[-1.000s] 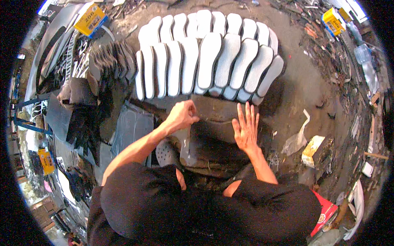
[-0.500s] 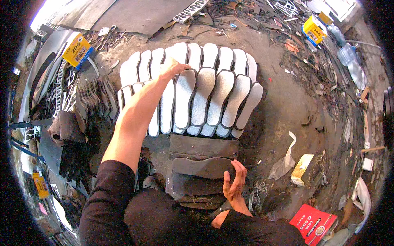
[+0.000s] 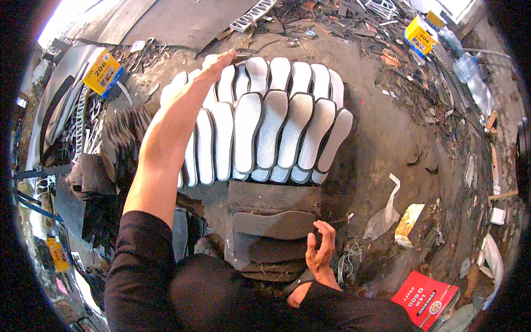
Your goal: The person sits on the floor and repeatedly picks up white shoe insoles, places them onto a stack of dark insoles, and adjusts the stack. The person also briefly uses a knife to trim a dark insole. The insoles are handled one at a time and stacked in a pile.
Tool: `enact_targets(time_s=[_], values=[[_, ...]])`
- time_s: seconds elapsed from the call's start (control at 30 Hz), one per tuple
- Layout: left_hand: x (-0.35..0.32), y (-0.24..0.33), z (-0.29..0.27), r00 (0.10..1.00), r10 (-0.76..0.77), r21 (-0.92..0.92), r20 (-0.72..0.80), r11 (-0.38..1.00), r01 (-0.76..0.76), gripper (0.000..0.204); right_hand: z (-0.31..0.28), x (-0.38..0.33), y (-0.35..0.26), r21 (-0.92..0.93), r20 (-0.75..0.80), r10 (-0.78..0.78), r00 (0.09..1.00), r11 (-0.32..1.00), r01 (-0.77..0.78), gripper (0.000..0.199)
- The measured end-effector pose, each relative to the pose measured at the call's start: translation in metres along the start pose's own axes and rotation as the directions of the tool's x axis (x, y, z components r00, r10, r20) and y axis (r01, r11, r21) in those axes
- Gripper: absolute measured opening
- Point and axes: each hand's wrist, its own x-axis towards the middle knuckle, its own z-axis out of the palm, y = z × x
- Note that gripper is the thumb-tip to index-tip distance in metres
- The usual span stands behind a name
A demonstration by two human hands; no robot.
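Two overlapping rows of white-faced, dark-edged shoe soles (image 3: 276, 119) stand leaning on the floor in front of me. Reaching over their left part, my left hand (image 3: 219, 62) is at the top of the back row. Its fingers look closed on the upper tip of one sole (image 3: 241, 78), whose dark edge shows beside the fingertips. A dark sole (image 3: 271, 226) lies crosswise on a low dark block (image 3: 274, 196) nearer my body. My right hand (image 3: 322, 250) hovers at the right end of that sole, open, fingers apart and slightly bent, with nothing visible in it.
A bundle of dark soles (image 3: 128, 133) stands at the left. Yellow-blue boxes (image 3: 103, 72) sit at the left and far right (image 3: 420, 36). A red can (image 3: 425, 300) is at lower right. Scraps (image 3: 387, 61) and a torn plastic strip (image 3: 384, 210) litter the floor.
My left hand has moved away from me and slightly left, from between the rows to the back row's top. My right hand has shifted slightly right and downward.
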Motion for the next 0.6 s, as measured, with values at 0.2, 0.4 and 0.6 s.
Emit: enact_targets(time_s=[0.2, 0.4, 0.6], values=[[-0.017, 0.002, 0.001, 0.948, -0.151, -0.151, -0.280, 0.982, 0.112, 0.081, 0.003, -0.003, -0.004, 0.077, 0.058, 0.062, 0.996, 0.995, -0.066, 0.029], [0.003, 0.033, -0.030, 0.778, -0.142, -0.307, -0.612, 0.949, -0.069, 0.065, 0.002, -0.005, -0.007, 0.126, 0.064, 0.073, 0.995, 0.989, -0.081, 0.026], [-0.076, 0.011, -0.029, 0.855, 0.501, -0.927, 0.132, 0.367, -0.072, 0.040, 0.004, 0.005, -0.009, 0.309, 0.168, 0.337, 0.926, 0.874, -0.374, 0.025]])
